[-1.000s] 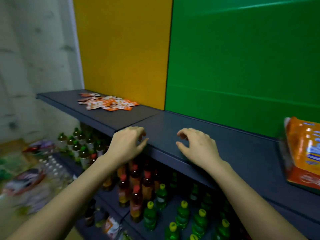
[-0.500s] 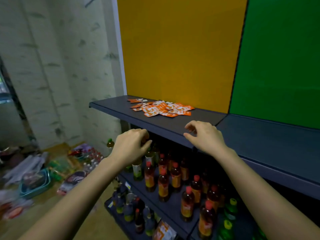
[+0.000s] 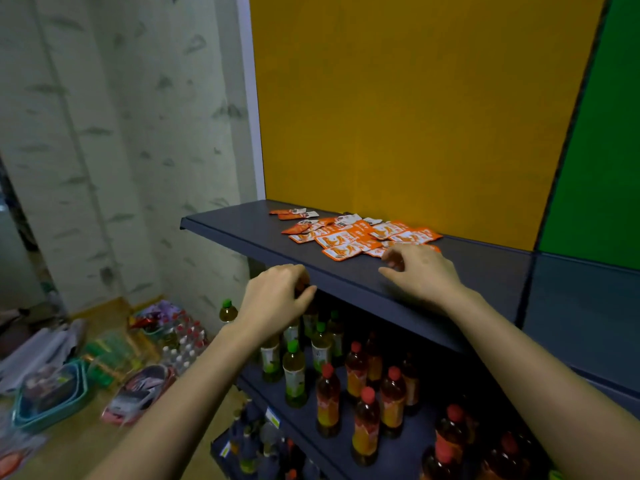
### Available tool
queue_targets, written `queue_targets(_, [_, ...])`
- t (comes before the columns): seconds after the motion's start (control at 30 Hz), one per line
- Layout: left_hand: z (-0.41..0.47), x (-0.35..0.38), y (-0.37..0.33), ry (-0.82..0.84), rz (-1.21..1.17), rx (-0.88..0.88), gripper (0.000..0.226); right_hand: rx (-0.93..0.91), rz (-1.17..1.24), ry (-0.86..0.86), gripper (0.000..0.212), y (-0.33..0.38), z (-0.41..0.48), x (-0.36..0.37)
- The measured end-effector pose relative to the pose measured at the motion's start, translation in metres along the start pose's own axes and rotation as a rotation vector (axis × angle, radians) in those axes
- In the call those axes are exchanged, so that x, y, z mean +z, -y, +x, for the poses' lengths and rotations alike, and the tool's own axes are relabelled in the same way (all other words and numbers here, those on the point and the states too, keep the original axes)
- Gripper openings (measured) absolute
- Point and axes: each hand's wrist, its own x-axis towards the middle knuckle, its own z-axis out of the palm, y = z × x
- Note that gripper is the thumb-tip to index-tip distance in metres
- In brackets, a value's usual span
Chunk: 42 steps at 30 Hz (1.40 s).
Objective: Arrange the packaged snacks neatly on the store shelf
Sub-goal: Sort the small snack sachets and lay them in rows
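Several small orange snack packets (image 3: 353, 233) lie scattered in a loose heap on the dark blue top shelf (image 3: 242, 226), in front of the yellow back panel. My right hand (image 3: 420, 271) hovers over the shelf with loosely curled fingers, its fingertips just short of the nearest packets, holding nothing. At the shelf's front edge, left of the heap, is my left hand (image 3: 277, 296), fingers loosely curled and empty. No packet is held.
Below the top shelf stand rows of bottles: green-capped ones (image 3: 294, 372) and red-capped ones (image 3: 363, 420). On the floor at left lie a teal basket (image 3: 48, 400), packs of small bottles (image 3: 180, 341) and bagged goods. A green panel (image 3: 602, 168) borders the right.
The view has swung left along the shelf. Both hands moved left with it, and my right hand now reaches close to the orange packets. The large orange bag at right left the view.
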Motion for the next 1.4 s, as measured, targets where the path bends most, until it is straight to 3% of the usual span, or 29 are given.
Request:
queue_targets(0.5, [0.156, 0.085, 0.071, 0.092, -0.196, 0.073, 0.027, 0.158, -0.174, 0.007, 0.032, -0.019, 0.136, 0.027])
queue_targets(0.67, [0.188, 0.102, 0.059, 0.139, -0.315, 0.185, 0.054, 0.304, -0.200, -0.070, 0.033, -0.035, 0.139, 0.018])
queue_targets(0.83, [0.215, 0.118, 0.046, 0.356, -0.217, 0.350, 0.089, 0.560, -0.290, -0.163, 0.031, -0.048, 0.131, 0.014])
queue_targets(1.1, [0.235, 0.140, 0.047, 0.531, -0.128, 0.531, 0.095, 0.974, -0.384, -0.032, 0.081, -0.038, 0.124, 0.031])
queue_targets(1.4, [0.250, 0.141, 0.057, 0.569, -0.221, 0.419, 0.103, 1.053, -0.274, -0.067, 0.098, -0.022, 0.156, 0.060])
